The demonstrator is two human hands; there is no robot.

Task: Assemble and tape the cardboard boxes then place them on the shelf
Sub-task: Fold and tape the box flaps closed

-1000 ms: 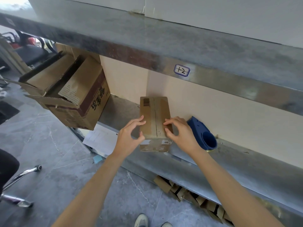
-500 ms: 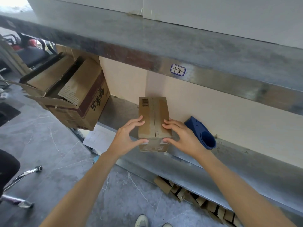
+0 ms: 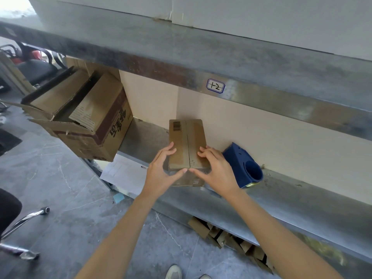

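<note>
Two hands: both are on the near end of the small cardboard box point(image 3: 187, 141), one at each side of its centre seam.
Left hand point(image 3: 159, 174): fingers lie curved on the box top left of the seam, and the thumb reaches along the near top edge, pinching that corner.
Right hand point(image 3: 215, 170): fingers are bent on the box top right of the seam, with the thumb at the near top edge, pinching the other corner.
Thumbs: their tips almost meet at the seam.
Small cardboard box: closed, clear tape along the seam, a barcode at its far left corner; it sits on the metal shelf point(image 3: 281, 198), far end close to the beige back panel, near end at the shelf's front edge.
Tape dispenser point(image 3: 241, 166): blue, just right of the box, on the same shelf against the back panel.
Large open carton point(image 3: 84, 121): well left of the box, tilted, flaps up.
Paper sheet point(image 3: 122, 174): left of the box and lower.
Shelf label point(image 3: 215, 86): above the box, on the upper shelf's front edge, handwritten "1-2".
Flattened cardboard pieces point(image 3: 221, 234): below the box, under the shelf, on the grey floor point(image 3: 60, 188).
</note>
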